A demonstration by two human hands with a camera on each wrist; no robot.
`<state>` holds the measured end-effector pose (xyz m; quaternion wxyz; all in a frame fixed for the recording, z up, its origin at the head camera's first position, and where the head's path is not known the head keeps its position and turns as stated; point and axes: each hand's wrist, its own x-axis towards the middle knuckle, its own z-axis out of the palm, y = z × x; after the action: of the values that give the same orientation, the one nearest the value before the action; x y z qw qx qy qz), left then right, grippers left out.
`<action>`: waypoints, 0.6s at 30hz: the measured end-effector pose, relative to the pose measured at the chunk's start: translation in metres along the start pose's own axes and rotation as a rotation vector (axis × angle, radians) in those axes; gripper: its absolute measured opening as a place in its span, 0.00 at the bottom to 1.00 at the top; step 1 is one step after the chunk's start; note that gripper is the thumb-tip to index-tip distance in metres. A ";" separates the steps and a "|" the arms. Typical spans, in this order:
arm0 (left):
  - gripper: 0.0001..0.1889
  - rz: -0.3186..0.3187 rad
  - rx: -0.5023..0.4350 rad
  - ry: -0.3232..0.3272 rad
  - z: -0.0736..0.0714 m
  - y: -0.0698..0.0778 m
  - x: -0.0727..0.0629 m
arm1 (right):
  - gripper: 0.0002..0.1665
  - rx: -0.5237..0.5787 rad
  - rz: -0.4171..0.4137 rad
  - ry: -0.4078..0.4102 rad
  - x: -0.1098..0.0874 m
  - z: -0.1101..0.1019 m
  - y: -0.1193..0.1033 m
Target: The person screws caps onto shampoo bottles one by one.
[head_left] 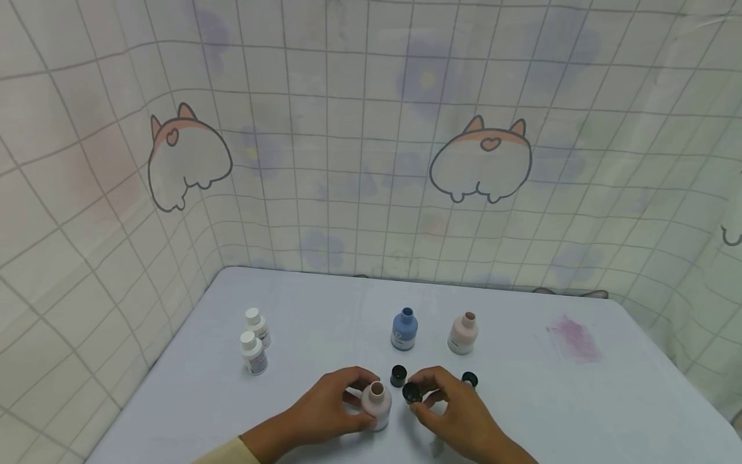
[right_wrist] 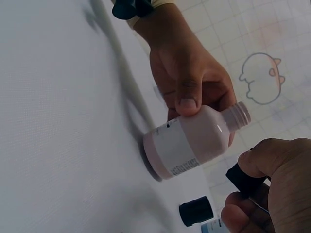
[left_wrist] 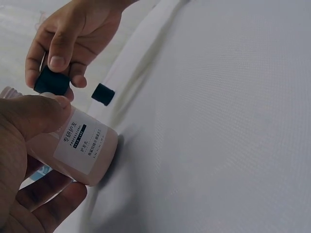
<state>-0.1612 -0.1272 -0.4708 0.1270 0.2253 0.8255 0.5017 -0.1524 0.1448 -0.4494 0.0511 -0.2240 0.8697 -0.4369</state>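
A pale pink bottle [head_left: 377, 412] with a white label stands uncapped on the table, its threaded neck bare. My left hand [head_left: 327, 409] grips it round the body, thumb on the near side. Just right of the bottle, my right hand [head_left: 455, 412] pinches a black cap [right_wrist: 245, 179] between thumb and fingers, apart from the neck. A second black cap [head_left: 398, 376] sits on the table between the two hands. Another black cap [head_left: 470, 379] shows behind the right hand, partly hidden by it.
Farther back stand an uncapped blue bottle [head_left: 404, 330] and another uncapped pink bottle [head_left: 463, 335]. Two white-capped bottles, one nearer [head_left: 254, 353] and one behind it [head_left: 258, 328], stand at the left. A pink stain [head_left: 574, 338] marks the table [head_left: 522, 386] at right. Patterned curtain [head_left: 371, 212] surrounds it.
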 end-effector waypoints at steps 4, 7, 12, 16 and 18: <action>0.29 -0.008 0.005 -0.007 0.000 0.001 0.000 | 0.22 -0.002 -0.017 0.009 0.000 0.000 0.000; 0.29 -0.022 0.014 -0.010 0.001 0.001 0.000 | 0.22 0.000 -0.026 0.007 0.001 0.000 0.000; 0.27 -0.029 0.015 -0.021 0.000 0.001 0.000 | 0.22 -0.020 -0.020 0.009 0.002 0.001 -0.001; 0.27 -0.028 0.017 -0.026 -0.001 0.000 0.001 | 0.22 -0.024 -0.021 0.012 0.004 0.002 -0.003; 0.27 -0.032 0.024 -0.024 0.000 0.000 0.001 | 0.22 -0.018 -0.026 0.011 0.004 0.002 -0.004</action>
<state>-0.1618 -0.1272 -0.4709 0.1422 0.2198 0.8333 0.4870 -0.1539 0.1391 -0.4470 0.0385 -0.2334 0.8708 -0.4311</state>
